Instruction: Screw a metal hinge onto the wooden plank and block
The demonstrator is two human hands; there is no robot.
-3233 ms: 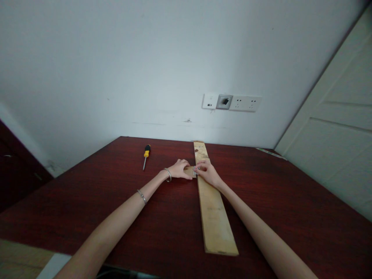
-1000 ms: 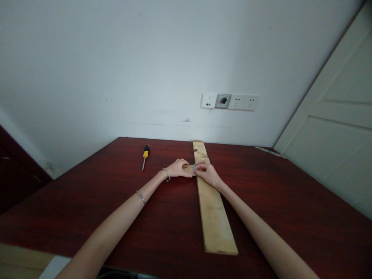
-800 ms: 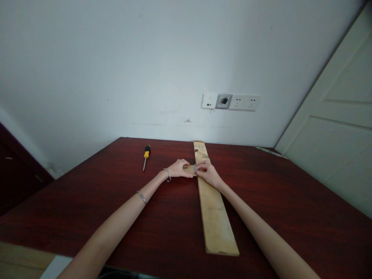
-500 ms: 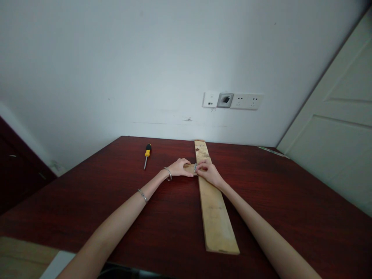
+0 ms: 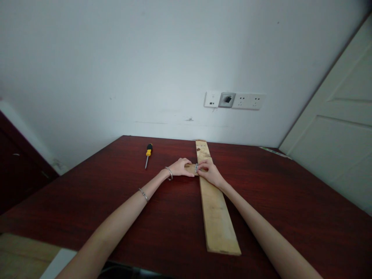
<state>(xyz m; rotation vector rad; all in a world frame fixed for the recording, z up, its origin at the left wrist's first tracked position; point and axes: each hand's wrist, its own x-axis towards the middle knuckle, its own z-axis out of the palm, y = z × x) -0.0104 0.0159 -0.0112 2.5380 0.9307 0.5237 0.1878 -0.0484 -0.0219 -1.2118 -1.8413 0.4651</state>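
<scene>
A long wooden board (image 5: 216, 211) lies on the dark red table, running from near the wall toward me. Against its left edge sits a short wooden piece (image 5: 191, 169), gripped between the thumb and fingers of my left hand (image 5: 180, 167). My right hand (image 5: 210, 172) rests over the board, its fingertips pinched on a small metal piece (image 5: 196, 167) where the two woods meet. The kind of metal piece is too small to make out, and fingers partly cover it.
A yellow and black screwdriver (image 5: 148, 155) lies on the table (image 5: 162, 224), left of my hands. White wall sockets (image 5: 247, 101) are above the table's back edge. A thin strip (image 5: 274, 152) lies at the back right, near a white door (image 5: 343, 128).
The whole view has shifted very slightly. Both hands keep the same hold at the joint of the two wooden pieces.
</scene>
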